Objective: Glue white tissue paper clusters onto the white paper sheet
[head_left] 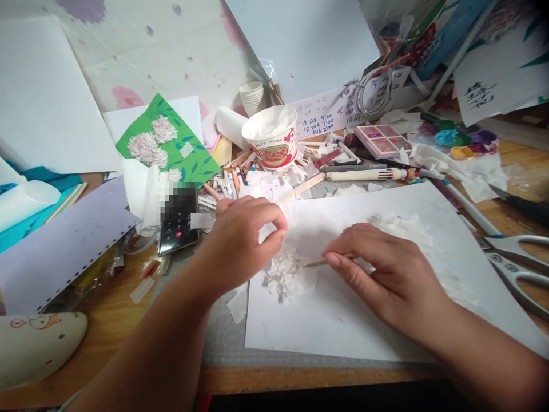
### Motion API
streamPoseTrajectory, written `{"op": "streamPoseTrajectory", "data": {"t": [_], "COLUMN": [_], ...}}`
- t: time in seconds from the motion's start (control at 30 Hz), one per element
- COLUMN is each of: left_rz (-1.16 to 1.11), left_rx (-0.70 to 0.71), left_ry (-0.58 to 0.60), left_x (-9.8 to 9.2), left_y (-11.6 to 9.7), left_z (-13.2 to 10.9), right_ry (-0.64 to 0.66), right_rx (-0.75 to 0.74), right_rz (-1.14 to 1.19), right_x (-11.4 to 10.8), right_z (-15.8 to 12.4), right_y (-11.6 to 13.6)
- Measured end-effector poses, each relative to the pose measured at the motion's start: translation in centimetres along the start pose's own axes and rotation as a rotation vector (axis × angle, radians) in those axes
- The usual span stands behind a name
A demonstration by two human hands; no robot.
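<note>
White paper (326, 326) lies on a grey cutting mat (227, 343). On its left part is a ruffled cluster of small white paper pieces (285, 277). My right hand (381, 274) is closed on a thin pointed tool (315, 264), whose tip touches or nearly touches the cluster's right side. Just above the cluster is my left hand (244, 237), thumb and index fingertip pinched together; anything between them is too small to make out. A larger spread of white paper pieces (416, 229) lies behind my right hand, partly hidden by it.
A paper bowl (274, 137) stands among pencils and scraps at the back. Left of the mat lies a phone (178, 223); behind it leans a green card with paper flowers (167, 143). Scissors (514, 263) lie at right, a white rounded object (38, 349) at lower left.
</note>
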State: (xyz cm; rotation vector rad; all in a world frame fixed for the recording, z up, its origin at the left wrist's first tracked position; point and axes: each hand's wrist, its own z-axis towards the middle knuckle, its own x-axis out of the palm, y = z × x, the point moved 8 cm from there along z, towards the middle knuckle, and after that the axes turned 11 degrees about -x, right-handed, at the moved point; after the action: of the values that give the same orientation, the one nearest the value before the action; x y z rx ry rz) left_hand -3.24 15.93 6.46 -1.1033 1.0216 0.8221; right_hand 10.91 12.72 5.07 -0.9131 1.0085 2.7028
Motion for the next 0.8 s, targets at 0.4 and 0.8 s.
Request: {"op": "streamPoseTrajectory", "data": {"t": [0.4,0.8], "left_rz": [0.043,0.026], "left_rx": [0.204,0.216], "left_ry": [0.352,0.358], "left_x": [2.5,2.7], "left_y": [-1.6,-1.2], "left_z": [-1.5,-1.4], "right_ry": [-0.186,0.062], "right_rx": [0.151,0.001], "right_rz": [-0.061,-0.14], "right_x": [-2.1,1.3], "right_z": [-0.8,0.2], "right_y": [-0.5,-0.2]}}
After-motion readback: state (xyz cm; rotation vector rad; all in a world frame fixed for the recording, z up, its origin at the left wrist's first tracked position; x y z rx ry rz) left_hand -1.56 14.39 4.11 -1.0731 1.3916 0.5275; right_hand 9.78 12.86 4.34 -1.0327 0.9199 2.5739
